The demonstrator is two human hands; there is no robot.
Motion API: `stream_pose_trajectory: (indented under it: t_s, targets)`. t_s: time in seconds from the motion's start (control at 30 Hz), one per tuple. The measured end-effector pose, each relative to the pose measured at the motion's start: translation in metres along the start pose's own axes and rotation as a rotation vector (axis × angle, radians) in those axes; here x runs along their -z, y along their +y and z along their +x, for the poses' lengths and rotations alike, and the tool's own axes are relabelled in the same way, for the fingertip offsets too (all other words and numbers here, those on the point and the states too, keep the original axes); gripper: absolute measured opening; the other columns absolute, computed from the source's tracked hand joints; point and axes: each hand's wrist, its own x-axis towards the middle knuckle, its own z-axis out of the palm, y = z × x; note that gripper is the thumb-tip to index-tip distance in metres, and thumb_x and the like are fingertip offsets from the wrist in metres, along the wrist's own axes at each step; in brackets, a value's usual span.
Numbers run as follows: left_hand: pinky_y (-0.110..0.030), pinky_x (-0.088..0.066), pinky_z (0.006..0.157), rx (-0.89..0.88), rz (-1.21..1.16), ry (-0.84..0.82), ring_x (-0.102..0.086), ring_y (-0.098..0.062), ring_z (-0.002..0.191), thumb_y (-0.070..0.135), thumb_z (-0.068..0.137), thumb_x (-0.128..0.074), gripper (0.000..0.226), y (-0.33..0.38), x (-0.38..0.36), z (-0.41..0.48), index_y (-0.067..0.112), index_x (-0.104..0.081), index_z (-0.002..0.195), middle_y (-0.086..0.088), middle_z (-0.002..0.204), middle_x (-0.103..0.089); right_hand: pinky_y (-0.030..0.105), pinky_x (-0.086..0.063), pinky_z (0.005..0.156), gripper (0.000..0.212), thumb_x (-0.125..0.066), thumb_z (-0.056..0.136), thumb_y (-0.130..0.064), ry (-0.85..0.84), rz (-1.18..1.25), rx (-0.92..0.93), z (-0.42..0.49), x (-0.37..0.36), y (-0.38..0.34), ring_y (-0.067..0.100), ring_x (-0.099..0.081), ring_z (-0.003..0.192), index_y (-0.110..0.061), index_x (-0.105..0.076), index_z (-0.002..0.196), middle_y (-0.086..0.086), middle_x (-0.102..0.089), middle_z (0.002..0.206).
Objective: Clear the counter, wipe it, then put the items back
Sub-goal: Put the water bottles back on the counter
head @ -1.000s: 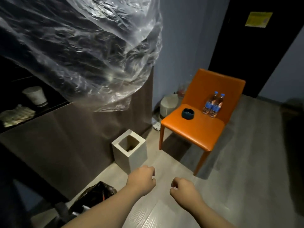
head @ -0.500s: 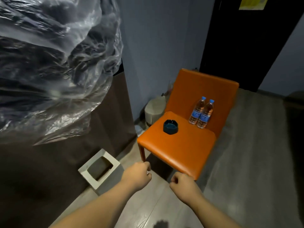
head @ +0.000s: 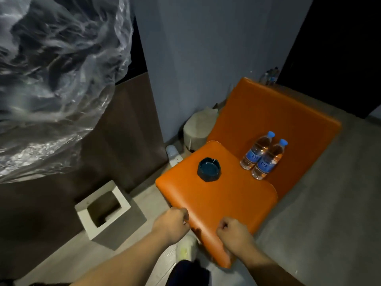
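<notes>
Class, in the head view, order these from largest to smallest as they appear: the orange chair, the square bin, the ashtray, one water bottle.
1. orange chair
2. square bin
3. ashtray and water bottle: alike; the bottle stands farther back, so unranked.

Left hand (head: 172, 225), right hand (head: 234, 234) curled by orange chair (head: 216, 203) edge; ashtray (head: 208, 169), bottles (head: 255, 154) on it

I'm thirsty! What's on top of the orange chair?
Two water bottles stand together at the back of the seat, and a dark ashtray sits nearer the front. Nothing under the seat shows.
</notes>
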Motion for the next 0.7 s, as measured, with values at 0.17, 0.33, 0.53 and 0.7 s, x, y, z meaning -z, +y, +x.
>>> stream_pose_trajectory:
  t_s: [0.17, 0.33, 0.53, 0.7]
  targets:
    - [-0.028, -0.049, 0.083, 0.036, -0.120, -0.055, -0.060, -0.021, 0.101, 0.030, 0.092, -0.050, 0.027, -0.001, 0.026, 0.085, 0.019, -0.058, 0.115, -0.004, 0.114, -0.063, 0.025, -0.040, 0.070, 0.027, -0.048, 0.091, -0.020, 0.006, 0.045, -0.042, 0.076, 0.041, -0.016, 0.019, -0.050, 0.076, -0.026, -0.039, 0.066, 0.000, -0.051, 0.077]
    - [-0.025, -0.044, 0.083, 0.017, -0.158, -0.103, -0.056, -0.018, 0.106, 0.027, 0.094, -0.047, 0.024, -0.002, 0.062, 0.172, 0.020, -0.057, 0.115, -0.002, 0.119, -0.060, 0.023, -0.039, 0.062, 0.020, -0.048, 0.094, -0.017, -0.006, 0.186, -0.118, 0.150, 0.065, -0.035, 0.011, -0.049, 0.069, -0.024, -0.048, 0.075, -0.004, -0.051, 0.075]
    - [-0.021, -0.041, 0.071, 0.078, -0.267, -0.169, -0.056, -0.018, 0.090, 0.020, 0.093, -0.049, 0.022, -0.009, 0.069, 0.256, 0.020, -0.057, 0.113, -0.002, 0.106, -0.061, 0.025, -0.037, 0.061, 0.011, -0.049, 0.094, -0.016, -0.004, 0.309, -0.238, 0.235, 0.078, -0.039, 0.016, -0.050, 0.068, -0.016, -0.055, 0.085, 0.007, -0.055, 0.079]
    - [-0.018, -0.038, 0.070, 0.222, -0.468, -0.205, -0.056, -0.016, 0.090, 0.022, 0.091, -0.054, 0.021, -0.012, 0.044, 0.314, 0.018, -0.058, 0.112, -0.003, 0.109, -0.062, 0.028, -0.041, 0.061, 0.032, -0.052, 0.094, -0.014, -0.002, 0.409, -0.369, 0.295, 0.069, -0.030, 0.024, -0.053, 0.083, -0.005, -0.051, 0.125, 0.016, -0.057, 0.108]
